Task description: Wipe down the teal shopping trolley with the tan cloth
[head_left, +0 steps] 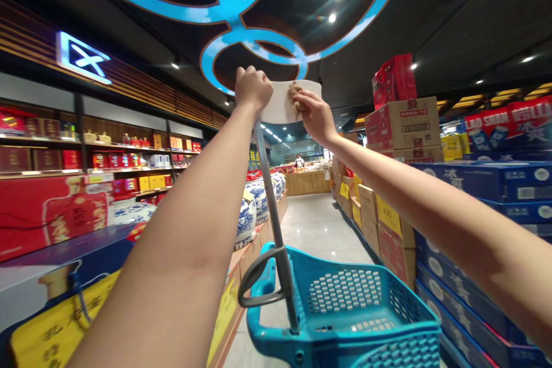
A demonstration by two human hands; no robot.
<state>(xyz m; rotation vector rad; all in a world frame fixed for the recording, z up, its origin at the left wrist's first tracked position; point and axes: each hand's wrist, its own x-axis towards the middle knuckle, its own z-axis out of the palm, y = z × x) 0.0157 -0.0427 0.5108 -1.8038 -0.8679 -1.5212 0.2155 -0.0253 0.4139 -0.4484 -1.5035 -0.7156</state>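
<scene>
Left grip [253,91] was clamped on the left end of a white panel [278,106]; right grip [318,118] was pinched on a tan cloth [295,96], cloth against the panel's face toward its right end. A grey pole [272,201] ran from just under the left grip down to a blue basket [366,336], below both grips. Edges: bare strip of panel between the grips. Open aisle floor [313,230] below and beyond them, out to a far wooden bench [308,184]. Tight sides: blue-and-white jars [260,201] below the left grip, stacked brown cartons [366,213] down-right of the right grip. Writing: "LAO SHAN" on a red banner [509,119] well right of the right grip; "430" on a yellow tag [388,214] down-right of it; lit X-like sign [85,58] well left of the left grip. Pose: both arms reached forward and up, left knuckles up, right forearm in from lower right, fingers pointing left.
</scene>
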